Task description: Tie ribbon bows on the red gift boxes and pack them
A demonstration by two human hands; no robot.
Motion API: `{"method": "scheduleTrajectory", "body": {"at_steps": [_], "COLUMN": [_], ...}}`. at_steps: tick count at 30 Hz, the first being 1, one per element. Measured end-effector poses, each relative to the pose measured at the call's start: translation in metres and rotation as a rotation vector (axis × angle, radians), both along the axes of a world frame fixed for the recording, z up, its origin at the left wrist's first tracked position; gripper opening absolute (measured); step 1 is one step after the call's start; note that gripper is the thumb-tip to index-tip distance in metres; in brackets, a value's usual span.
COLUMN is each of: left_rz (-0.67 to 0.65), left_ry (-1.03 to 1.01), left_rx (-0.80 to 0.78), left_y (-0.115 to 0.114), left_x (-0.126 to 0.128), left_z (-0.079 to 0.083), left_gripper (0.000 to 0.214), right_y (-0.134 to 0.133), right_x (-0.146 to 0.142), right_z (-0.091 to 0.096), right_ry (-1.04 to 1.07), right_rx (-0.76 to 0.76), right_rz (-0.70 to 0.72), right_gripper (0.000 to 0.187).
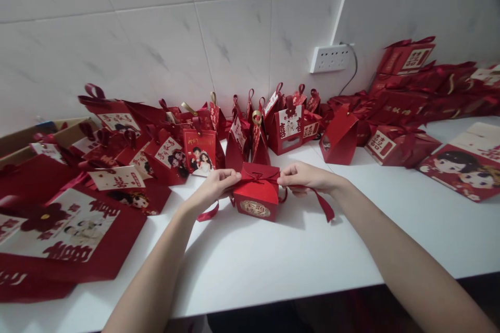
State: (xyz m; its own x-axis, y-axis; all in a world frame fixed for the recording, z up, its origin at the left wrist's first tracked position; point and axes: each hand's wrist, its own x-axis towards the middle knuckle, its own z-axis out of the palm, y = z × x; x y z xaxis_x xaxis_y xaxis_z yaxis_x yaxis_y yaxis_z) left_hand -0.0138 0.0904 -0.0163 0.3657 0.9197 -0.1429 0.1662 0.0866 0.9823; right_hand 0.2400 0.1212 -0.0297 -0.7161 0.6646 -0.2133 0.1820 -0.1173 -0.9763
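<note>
A small red gift box (257, 196) with a gold emblem on its front stands on the white table (273, 260), straight ahead of me. A red ribbon (326, 207) is tied at its top, with loose ends trailing to both sides. My left hand (214, 185) pinches the ribbon at the box's left top corner. At the right top corner, my right hand (307, 176) pinches the other ribbon end. Both hands have their fingers closed on the ribbon.
Several red gift boxes (289, 126) and bags stand along the tiled wall behind. Flat red bags with cartoon couples (70, 229) lie at the left, more red packaging (463, 166) at the right. A wall socket (331, 57) with a cable is above.
</note>
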Motion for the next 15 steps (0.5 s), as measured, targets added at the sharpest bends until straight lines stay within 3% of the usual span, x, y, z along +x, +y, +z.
{"method": "scheduleTrajectory", "body": {"at_steps": [5,10,15], "left_rz": [-0.015,-0.134,-0.187], "left_ry": [0.026,0.157,0.098], "left_rx": [0.022,0.076,0.098], "left_y": [0.0,0.001,0.002], "left_x": [-0.002,-0.012,-0.015], "left_z": [0.001,0.002,0.0], "left_gripper": [0.043,0.041,0.041], "right_y": [0.001,-0.001,-0.003], "right_x": [0.005,0.005,0.006], "right_z": [0.001,0.007,0.009], "right_ry": [0.034,0.031,0.019], "right_rx": [-0.034,-0.063,-0.091], "right_rz": [0.049,0.081,0.082], "right_gripper": [0.033,0.028,0.03]}}
